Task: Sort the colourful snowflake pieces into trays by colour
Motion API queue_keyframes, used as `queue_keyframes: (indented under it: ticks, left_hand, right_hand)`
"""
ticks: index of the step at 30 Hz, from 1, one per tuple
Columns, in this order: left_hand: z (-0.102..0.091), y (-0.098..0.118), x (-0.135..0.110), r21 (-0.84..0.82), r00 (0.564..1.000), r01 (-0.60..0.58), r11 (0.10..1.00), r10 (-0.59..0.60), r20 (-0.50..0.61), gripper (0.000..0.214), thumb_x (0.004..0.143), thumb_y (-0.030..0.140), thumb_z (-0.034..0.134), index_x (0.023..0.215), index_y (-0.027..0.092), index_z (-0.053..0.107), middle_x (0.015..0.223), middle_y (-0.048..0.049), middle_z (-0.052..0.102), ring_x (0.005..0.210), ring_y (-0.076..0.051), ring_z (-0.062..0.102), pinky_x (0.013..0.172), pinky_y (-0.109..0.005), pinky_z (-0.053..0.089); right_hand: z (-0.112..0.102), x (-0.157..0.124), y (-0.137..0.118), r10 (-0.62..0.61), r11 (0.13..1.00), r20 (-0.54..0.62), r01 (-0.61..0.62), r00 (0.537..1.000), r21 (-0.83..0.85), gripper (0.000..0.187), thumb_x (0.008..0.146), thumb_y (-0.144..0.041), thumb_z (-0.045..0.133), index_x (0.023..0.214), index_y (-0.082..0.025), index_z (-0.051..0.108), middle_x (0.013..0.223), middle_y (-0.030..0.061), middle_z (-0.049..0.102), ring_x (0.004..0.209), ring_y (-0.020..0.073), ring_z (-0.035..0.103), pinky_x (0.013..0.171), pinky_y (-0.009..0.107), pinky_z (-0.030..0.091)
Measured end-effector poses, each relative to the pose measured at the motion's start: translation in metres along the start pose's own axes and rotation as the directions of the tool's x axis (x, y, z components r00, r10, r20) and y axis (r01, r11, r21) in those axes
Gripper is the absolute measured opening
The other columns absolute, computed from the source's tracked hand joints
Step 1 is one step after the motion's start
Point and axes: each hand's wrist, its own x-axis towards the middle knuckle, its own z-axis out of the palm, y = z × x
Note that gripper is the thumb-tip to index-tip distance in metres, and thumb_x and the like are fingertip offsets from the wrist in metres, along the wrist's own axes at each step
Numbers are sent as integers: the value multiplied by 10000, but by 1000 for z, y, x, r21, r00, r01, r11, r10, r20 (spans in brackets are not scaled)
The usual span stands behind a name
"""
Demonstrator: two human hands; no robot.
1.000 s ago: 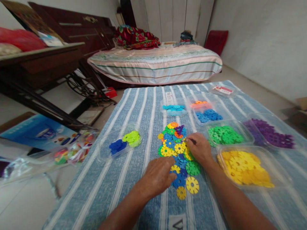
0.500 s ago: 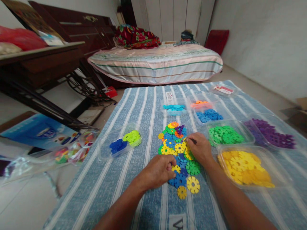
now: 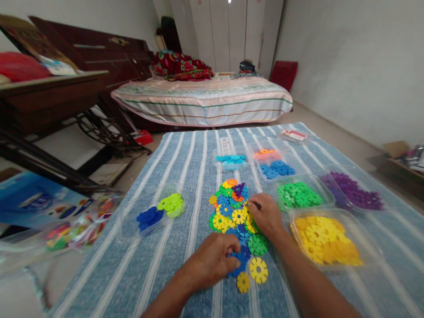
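A mixed pile of notched plastic discs [image 3: 239, 216] in yellow, green, blue, orange and purple lies on the striped cloth. At its lower left edge is my left hand [image 3: 215, 258], fingers curled and fingertips over blue discs [image 3: 243, 260]. My right hand [image 3: 266, 216] rests against the pile's right side, also curled, thumb and forefinger close together. What either hand holds, if anything, is hidden by the fingers. Nearest me lie a loose yellow disc [image 3: 259, 270] and a darker yellow disc [image 3: 243, 282]. A green disc [image 3: 257, 244] sits just below my right hand.
Clear tubs hold yellow discs [image 3: 323, 238], green discs [image 3: 298, 194], purple pieces [image 3: 356, 190], blue discs [image 3: 277, 169], orange pieces [image 3: 266, 153] and light-blue discs [image 3: 231, 160]. Leftward are dark-blue discs [image 3: 149, 218] and lime discs [image 3: 171, 204]. A bed [image 3: 205, 101] stands beyond.
The view has tilted up and shifted slightly. A yellow disc that showed beside my left fingertips is no longer visible. My right hand keeps its place at the pile.
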Motion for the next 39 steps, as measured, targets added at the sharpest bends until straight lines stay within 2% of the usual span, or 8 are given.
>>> queue_keyframes:
  ticks: [10, 14, 16, 20, 24, 27, 33, 39]
  left_hand:
    - [-22, 5, 17, -131, 993, 34, 991, -48, -107, 84, 683, 228, 563, 729, 158, 571, 497, 77, 433, 456, -74, 393, 445, -188, 246]
    - [-37, 30, 54, -210, 967, -6, 978, -48, -250, 65, 696, 225, 544, 712, 163, 537, 442, 89, 412, 367, -69, 383, 397, -178, 269]
    - [-45, 52, 79, -238, 936, -90, 967, 0, -353, 80, 701, 228, 550, 685, 156, 520, 465, 71, 458, 365, -64, 415, 405, -175, 303]
    - [-60, 93, 124, -233, 903, -181, 955, 68, -424, 188, 791, 303, 468, 870, 147, 534, 589, 33, 551, 460, -75, 539, 477, -166, 357]
    - [-65, 93, 142, -114, 893, -149, 982, 85, -441, 198, 783, 312, 492, 742, 130, 557, 629, -18, 604, 462, -80, 539, 476, -175, 358]
    - [-63, 68, 131, -48, 899, -69, 996, 42, -436, 183, 775, 293, 493, 709, 143, 573, 629, -22, 621, 453, -93, 527, 464, -195, 371]
    - [-54, 15, 77, 34, 917, 14, 999, 0, -399, 159, 728, 281, 522, 683, 157, 610, 528, 24, 546, 503, -115, 515, 502, -211, 362]
    - [-39, -8, 32, 201, 941, 31, 979, 39, -337, 145, 753, 278, 504, 723, 174, 599, 583, 30, 551, 565, -112, 501, 530, -209, 311]
  right_hand:
    - [5, 0, 2, -5, 1000, -10, 5, 1000, 30, 170, 792, -238, 489, 704, -213, 632, 752, 24, 629, 781, 173, 535, 729, 280, 398]
    - [5, 0, 2, 2, 1000, -11, -2, 1000, 15, 169, 787, -236, 491, 701, -206, 634, 736, 26, 622, 761, 174, 530, 691, 276, 389]
    - [5, 0, 1, 14, 1000, -18, -14, 1000, 0, 176, 785, -229, 487, 710, -205, 644, 735, 29, 619, 759, 178, 530, 675, 275, 385]
    - [6, 0, 1, 17, 999, -4, -17, 1000, 29, 177, 791, -232, 488, 716, -203, 646, 755, 27, 629, 779, 178, 533, 708, 279, 388]
    - [5, 1, 2, 23, 999, 8, -23, 1000, 47, 173, 794, -246, 494, 705, -195, 633, 747, 24, 627, 778, 174, 531, 716, 278, 383]
    - [5, 1, 2, 23, 999, 12, -23, 1000, 34, 174, 793, -252, 494, 700, -195, 630, 743, 25, 625, 778, 174, 530, 711, 278, 377]
    - [3, 0, 1, 39, 999, 23, -39, 999, 14, 157, 793, -249, 499, 711, -203, 624, 752, 22, 622, 787, 178, 527, 720, 283, 373]
    - [0, -2, 1, 33, 999, 24, -34, 999, 18, 166, 796, -260, 499, 711, -201, 629, 741, 23, 620, 777, 178, 529, 709, 281, 377]
